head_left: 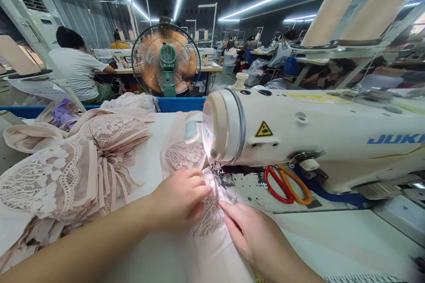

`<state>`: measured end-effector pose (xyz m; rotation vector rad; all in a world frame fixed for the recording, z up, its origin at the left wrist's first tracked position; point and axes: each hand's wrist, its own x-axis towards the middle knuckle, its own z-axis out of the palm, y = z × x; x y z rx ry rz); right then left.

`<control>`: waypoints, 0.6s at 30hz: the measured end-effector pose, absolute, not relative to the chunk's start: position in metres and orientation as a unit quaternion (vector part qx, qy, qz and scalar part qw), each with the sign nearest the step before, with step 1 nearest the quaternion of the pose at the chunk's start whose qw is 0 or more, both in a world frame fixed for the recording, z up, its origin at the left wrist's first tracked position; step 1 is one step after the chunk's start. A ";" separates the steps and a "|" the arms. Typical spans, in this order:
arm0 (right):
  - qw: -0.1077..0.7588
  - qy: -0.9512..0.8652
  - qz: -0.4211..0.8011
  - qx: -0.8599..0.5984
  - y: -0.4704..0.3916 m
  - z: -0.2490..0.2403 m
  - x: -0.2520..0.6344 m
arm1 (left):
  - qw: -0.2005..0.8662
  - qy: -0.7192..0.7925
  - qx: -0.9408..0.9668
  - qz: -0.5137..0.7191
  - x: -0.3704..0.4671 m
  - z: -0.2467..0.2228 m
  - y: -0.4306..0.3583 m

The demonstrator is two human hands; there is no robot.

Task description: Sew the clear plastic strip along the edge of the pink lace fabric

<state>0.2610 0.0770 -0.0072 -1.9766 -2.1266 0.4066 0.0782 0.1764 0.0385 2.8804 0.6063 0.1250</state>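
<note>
Fingers [199, 184] of my left hand [181, 199] are curled down and pinched onto the lace piece [207, 214], pressing it flat just short of the presser foot [221, 181]. My right hand [252, 234] lies flat on the same piece, its fingers [229, 208] stretched out and laid along the lace's near edge — not closed around anything, only holding the fabric down. The lace piece sits between the two hands, directly ahead of the fingertips and under the needle end of the sewing machine [315, 132]; whether the needle itself is in the fabric I cannot tell.

Just beyond the fingertips the lit machine head [221, 128] hangs over the work. Past my right fingers, under the machine's arm, lie scissors [287, 183] with one red and one orange handle, apart from the hand. Off beyond my left fingers, a heap of pink lace garments [73, 163] is piled on the white counter [332, 234], well apart from the piece I hold.

Farther out, behind a blue rail [179, 104], a green-bodied fan [166, 59] stands facing me — and to its side a person in a white shirt [78, 73] sits at another counter with their back turned.
</note>
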 end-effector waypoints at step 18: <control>0.027 -0.762 0.057 -0.645 0.067 0.000 0.268 | 0.147 0.386 0.902 -0.128 0.072 0.038 0.175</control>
